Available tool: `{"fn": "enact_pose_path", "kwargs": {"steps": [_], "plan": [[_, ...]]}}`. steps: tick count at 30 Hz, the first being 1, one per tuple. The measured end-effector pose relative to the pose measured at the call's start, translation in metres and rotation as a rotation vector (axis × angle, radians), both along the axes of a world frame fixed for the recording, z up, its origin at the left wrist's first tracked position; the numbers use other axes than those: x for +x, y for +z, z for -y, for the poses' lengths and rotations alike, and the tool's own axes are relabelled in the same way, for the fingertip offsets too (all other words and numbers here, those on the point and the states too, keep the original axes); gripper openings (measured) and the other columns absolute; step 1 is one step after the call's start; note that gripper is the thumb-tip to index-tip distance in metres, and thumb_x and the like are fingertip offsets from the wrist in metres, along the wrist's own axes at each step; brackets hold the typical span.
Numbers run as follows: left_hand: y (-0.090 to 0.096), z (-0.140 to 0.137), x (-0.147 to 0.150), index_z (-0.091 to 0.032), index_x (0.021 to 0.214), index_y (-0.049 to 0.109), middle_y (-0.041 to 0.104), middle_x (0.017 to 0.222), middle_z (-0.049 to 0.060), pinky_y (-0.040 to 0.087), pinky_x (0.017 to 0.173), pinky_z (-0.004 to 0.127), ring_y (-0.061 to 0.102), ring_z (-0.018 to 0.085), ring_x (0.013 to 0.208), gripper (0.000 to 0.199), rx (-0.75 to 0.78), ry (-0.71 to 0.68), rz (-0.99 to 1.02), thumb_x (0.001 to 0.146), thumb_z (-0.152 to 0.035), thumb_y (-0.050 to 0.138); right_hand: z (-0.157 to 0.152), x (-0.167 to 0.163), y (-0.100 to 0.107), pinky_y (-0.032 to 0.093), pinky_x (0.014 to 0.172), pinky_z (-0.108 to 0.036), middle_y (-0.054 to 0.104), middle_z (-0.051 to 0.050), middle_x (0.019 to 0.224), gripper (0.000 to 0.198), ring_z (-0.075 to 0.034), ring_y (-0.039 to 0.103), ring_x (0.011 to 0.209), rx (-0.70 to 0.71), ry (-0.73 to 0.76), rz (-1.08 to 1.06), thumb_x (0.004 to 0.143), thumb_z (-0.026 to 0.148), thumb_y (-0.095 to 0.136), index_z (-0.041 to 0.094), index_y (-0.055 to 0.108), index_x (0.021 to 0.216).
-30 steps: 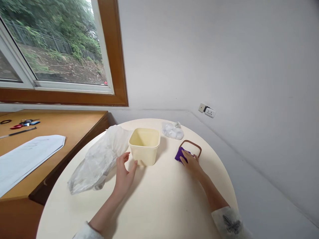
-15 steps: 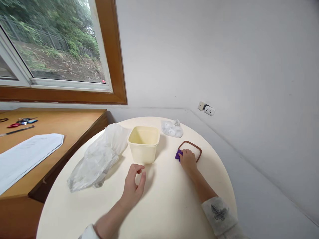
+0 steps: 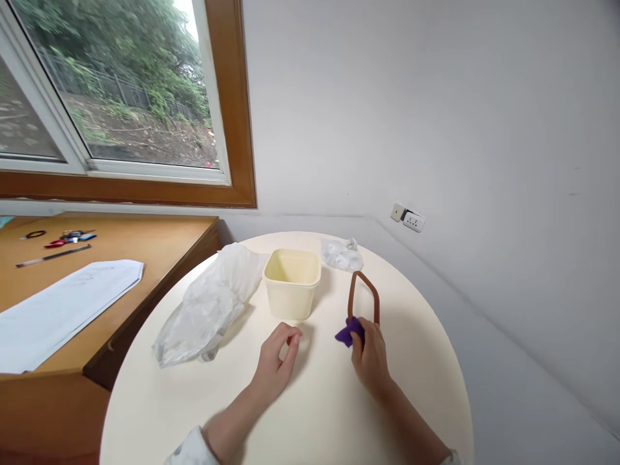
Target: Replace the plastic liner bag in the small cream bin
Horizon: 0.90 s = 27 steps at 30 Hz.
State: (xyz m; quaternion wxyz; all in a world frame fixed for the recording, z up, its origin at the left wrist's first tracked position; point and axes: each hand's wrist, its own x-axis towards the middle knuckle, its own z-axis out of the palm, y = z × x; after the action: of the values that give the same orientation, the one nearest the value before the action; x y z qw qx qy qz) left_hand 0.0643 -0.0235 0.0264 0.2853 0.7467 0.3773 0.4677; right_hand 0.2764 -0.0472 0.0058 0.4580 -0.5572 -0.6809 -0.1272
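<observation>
My right hand [image 3: 372, 355] grips a brown square-shaped frame with rounded corners [image 3: 369, 284], which looks like a rim or ring, tilted up off the table. A crumpled purple cloth [image 3: 349, 332] is pinched in the same hand, between thumb and fingers. My left hand [image 3: 276, 361] hovers over the table with its fingers curled and the thumb tip close against the index finger; nothing shows in it. Just beyond it stands a cream plastic tub [image 3: 290, 300], its top uncovered. Fingers of the right hand hide the near side of the brown frame.
A crumpled clear plastic bag [image 3: 208, 310] lies left of the tub on the round white table [image 3: 310, 420]. A smaller bunched bag [image 3: 341, 255] sits at the back. A wooden desk [image 3: 159, 236] at left holds papers [image 3: 72, 303], a pen [image 3: 53, 256] and keys [image 3: 72, 237].
My right hand has lifted the brown frame from the table and drawn it nearer, with the purple cloth still held. The thumb and index finger of my left hand have closed together. The view has shifted slightly.
</observation>
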Motion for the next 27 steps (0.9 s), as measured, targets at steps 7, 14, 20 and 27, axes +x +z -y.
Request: {"fn": "enact_pose_path", "kwargs": {"steps": [7,14,20,27], "plan": [[0.011,0.010,0.002,-0.018,0.094,0.057,0.053,0.078,0.004,0.041,0.070,0.029,0.051,0.016,0.075,0.019,-0.079,-0.157,0.095,0.088,-0.029,0.043,0.020,-0.037,0.003,0.039,0.064,-0.033,0.060,-0.005,0.077,0.021,-0.017,0.050,0.067,0.133,0.273,0.156,0.084,0.011,0.041,0.016,0.045,0.104],[0.014,0.015,0.011,-0.015,0.083,0.055,0.048,0.075,0.002,0.037,0.066,0.026,0.046,0.014,0.070,0.023,-0.238,-0.217,0.145,0.087,-0.035,0.043,0.024,-0.051,0.003,0.036,0.066,-0.033,0.060,-0.005,0.076,0.016,-0.016,0.048,0.067,0.122,0.321,0.218,0.088,0.013,0.038,0.014,0.049,0.100],[0.024,0.013,0.006,-0.017,0.072,0.045,0.040,0.070,-0.001,0.035,0.063,0.025,0.041,0.012,0.065,0.025,-0.342,-0.300,0.228,0.088,-0.036,0.043,0.025,-0.054,0.009,0.036,0.069,-0.034,0.062,-0.005,0.078,0.015,-0.015,0.050,0.068,0.081,0.324,0.173,0.088,0.014,0.040,0.014,0.050,0.099],[0.037,0.005,-0.008,-0.016,0.075,0.047,0.047,0.074,0.001,0.035,0.065,0.025,0.042,0.012,0.067,0.025,-0.395,-0.325,0.321,0.090,-0.035,0.039,0.025,-0.053,0.012,0.034,0.079,-0.035,0.064,-0.004,0.081,0.016,-0.014,0.054,0.072,0.032,0.333,0.150,0.087,0.013,0.043,0.015,0.050,0.102]]}}
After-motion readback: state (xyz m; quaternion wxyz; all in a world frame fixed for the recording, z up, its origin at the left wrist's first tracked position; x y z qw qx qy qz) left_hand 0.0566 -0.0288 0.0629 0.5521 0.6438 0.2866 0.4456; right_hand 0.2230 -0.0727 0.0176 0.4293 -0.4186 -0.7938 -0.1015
